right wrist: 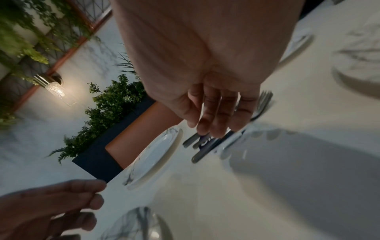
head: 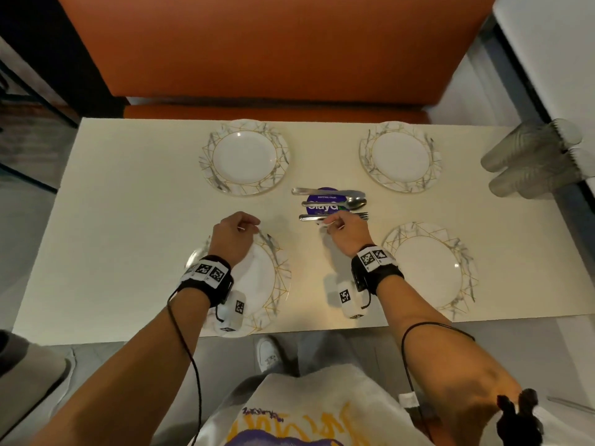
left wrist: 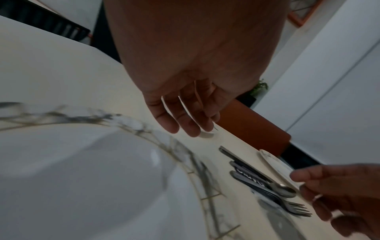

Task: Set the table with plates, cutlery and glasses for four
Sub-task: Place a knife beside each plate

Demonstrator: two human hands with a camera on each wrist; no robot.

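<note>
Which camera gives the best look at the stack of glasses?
The head view. The glasses lie on their sides at the table's far right edge, fully in frame there. Neither wrist view shows them: the left wrist view looks at cutlery and plates, the right wrist view at plates, cutlery and plants.

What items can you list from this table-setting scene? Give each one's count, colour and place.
plates: four, white with grey and gold marbled rims, one at each corner of the table.
cutlery: steel knife, spoon and forks, piled at the table centre on a purple round label.
glasses: clear, lying stacked at the right edge; count unclear.
table: one, cream.
bench: one, orange, beyond the table.
left hand: over the near-left plate.
right hand: reaching the cutlery.
</note>
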